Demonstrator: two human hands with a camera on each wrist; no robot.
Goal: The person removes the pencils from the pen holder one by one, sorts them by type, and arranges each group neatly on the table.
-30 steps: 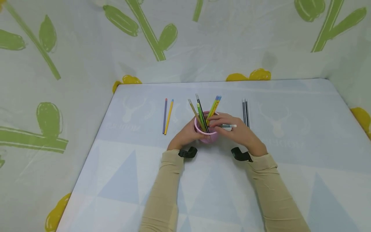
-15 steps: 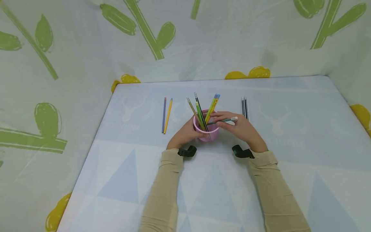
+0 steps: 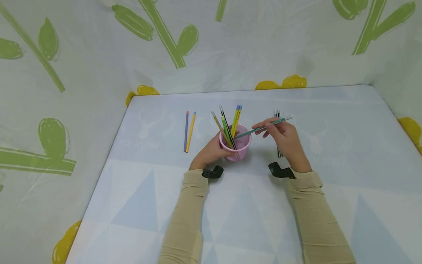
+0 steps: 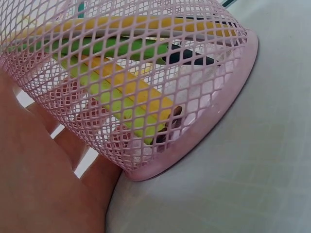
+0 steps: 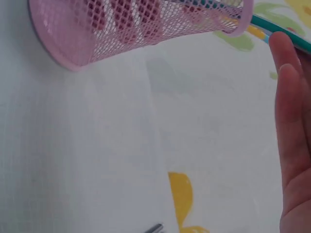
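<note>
My left hand (image 3: 211, 152) grips a pink mesh pencil cup (image 3: 243, 149) around its left side. Several pencils lean in the cup: a green one (image 3: 225, 124), a black one, a gold one and a yellow pair (image 3: 236, 121) with blue ends. Through the mesh (image 4: 112, 97), the left wrist view shows their lower ends near the base. To the right of the cup, my right hand (image 3: 287, 137) pinches a teal pencil (image 3: 260, 128) between thumb and fingers. That pencil slants down over the rim, its lower end inside the cup.
On the table (image 3: 158, 190) left of the cup lie a purple pencil (image 3: 186, 132) and a yellow pencil (image 3: 190, 132). Black striped pencils (image 3: 278, 152) lie at the right, partly behind my right hand. A leaf-patterned covering (image 3: 230, 55) rises behind the table's far edge.
My right hand has moved right from the cup's rim, and more of the teal pencil shows. The yellow pair in the cup has swung left. My left hand stays on the cup.
</note>
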